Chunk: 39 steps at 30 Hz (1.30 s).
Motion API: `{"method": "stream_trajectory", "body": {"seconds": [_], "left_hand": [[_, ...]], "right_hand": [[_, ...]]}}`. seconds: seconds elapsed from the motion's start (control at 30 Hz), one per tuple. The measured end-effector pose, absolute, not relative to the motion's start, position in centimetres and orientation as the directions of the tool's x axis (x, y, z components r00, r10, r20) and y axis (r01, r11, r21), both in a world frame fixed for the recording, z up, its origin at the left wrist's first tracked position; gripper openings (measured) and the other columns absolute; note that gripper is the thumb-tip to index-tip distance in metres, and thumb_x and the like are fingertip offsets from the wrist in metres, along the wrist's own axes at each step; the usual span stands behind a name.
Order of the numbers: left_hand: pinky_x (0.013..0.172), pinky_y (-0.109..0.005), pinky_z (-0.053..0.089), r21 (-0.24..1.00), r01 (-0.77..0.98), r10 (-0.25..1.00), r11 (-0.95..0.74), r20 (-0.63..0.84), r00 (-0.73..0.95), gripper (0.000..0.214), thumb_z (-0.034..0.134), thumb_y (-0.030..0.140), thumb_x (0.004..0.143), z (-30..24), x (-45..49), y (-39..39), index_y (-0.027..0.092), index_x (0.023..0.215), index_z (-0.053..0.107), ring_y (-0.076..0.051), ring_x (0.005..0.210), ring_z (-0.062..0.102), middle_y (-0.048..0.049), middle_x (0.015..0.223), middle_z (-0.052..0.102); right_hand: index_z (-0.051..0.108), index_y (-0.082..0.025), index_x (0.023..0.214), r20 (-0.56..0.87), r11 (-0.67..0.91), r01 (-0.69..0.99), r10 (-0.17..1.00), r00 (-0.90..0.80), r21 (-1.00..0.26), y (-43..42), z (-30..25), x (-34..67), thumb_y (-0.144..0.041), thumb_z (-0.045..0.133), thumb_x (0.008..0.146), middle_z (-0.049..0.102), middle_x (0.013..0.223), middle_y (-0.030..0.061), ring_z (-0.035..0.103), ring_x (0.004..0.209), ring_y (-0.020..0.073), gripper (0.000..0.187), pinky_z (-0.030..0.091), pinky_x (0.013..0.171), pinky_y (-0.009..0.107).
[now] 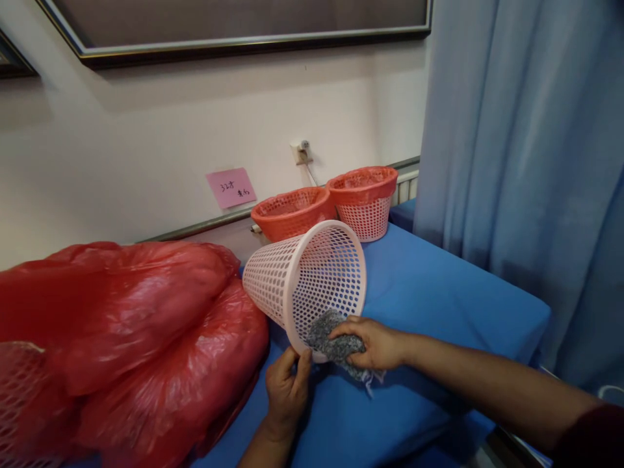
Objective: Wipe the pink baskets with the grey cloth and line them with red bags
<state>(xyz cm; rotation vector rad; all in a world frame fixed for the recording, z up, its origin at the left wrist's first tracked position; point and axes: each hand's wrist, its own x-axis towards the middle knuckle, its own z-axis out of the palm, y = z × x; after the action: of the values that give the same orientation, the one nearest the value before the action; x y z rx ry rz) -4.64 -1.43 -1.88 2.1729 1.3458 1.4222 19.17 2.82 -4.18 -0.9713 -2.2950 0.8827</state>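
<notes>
A pale pink perforated plastic wastebasket [273, 273] lies tilted on its side, its round mouth turned toward me. My left hand [288, 390] pinches the lower rim between thumb and fingers. In my right hand [370, 343] is a bunched grey cloth [327, 333] with a frayed white edge, pressed against the inside of the rim at the lower right. Part of the cloth reaches into the basket, and part hangs out below my fingers.
Behind stand two wastebaskets with red liners, one on the left [292, 224] and one on the right [368, 218]. Large red plastic bags [146, 344] heap at left over the blue-covered surface [439, 292]. A blue curtain [507, 162] hangs at right; a wall socket [301, 153] holds a plug.
</notes>
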Motion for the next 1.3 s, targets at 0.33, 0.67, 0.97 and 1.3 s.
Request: {"method": "stream_trajectory", "body": {"seconds": [0.33, 0.67, 0.97, 1.3], "left_hand": [[0.052, -0.021, 0.044, 0.65, 0.568, 0.802, -0.505, 0.597, 0.029, 0.037, 0.058, 0.037, 0.096, -1.3, -5.1, -1.5, 0.017, 0.065, 0.065, -0.012, 0.051, 0.054, 0.0011, 0.058, 0.062], [0.099, -0.045, 0.058, 0.556, 0.632, 0.841, -0.54, 0.342, 0.418, 0.031, 0.067, 0.03, 0.091, -4.4, -3.5, 0.0, 0.024, 0.119, 0.077, -0.029, 0.11, 0.074, -0.0095, 0.12, 0.079], [0.055, -0.023, 0.05, 0.552, 0.593, 0.804, -0.586, 0.492, 0.336, 0.038, 0.055, 0.033, 0.098, -2.6, -4.6, -1.0, 0.015, 0.07, 0.073, -0.015, 0.054, 0.064, -0.0042, 0.061, 0.071], [0.05, -0.02, 0.042, 0.565, 0.583, 0.765, -0.584, 0.623, 0.162, 0.04, 0.056, 0.032, 0.098, -1.6, -4.4, -1.5, 0.015, 0.064, 0.068, -0.01, 0.047, 0.051, 0.0015, 0.054, 0.058]], "right_hand": [[0.06, -0.02, 0.138, 0.162, 0.409, 0.756, 0.91, -0.382, -0.512, 7.3, -4.3, 23.2, -0.011, 0.059, 0.081, 0.06, 0.121, 0.0137, 0.062, 0.099, 0.0266, 0.057, 0.05, 0.089, 0.04], [0.064, -0.025, 0.133, 0.133, 0.441, 0.582, 0.859, -0.495, -0.683, 4.1, -5.6, 19.7, -0.017, 0.071, 0.074, 0.068, 0.119, 0.0052, 0.066, 0.107, 0.0203, 0.06, 0.052, 0.097, 0.031], [0.066, -0.026, 0.131, 0.173, 0.407, 0.828, 0.914, -0.368, -0.387, 7.2, -2.7, 24.1, -0.014, 0.045, 0.096, 0.062, 0.114, 0.0115, 0.061, 0.098, 0.025, 0.043, 0.048, 0.089, 0.039], [0.062, -0.028, 0.134, 0.167, 0.517, 0.438, 0.765, -0.622, -0.735, 2.9, -3.8, 19.6, -0.017, 0.075, 0.073, 0.067, 0.121, 0.0034, 0.065, 0.107, 0.02, 0.063, 0.052, 0.096, 0.032]]}}
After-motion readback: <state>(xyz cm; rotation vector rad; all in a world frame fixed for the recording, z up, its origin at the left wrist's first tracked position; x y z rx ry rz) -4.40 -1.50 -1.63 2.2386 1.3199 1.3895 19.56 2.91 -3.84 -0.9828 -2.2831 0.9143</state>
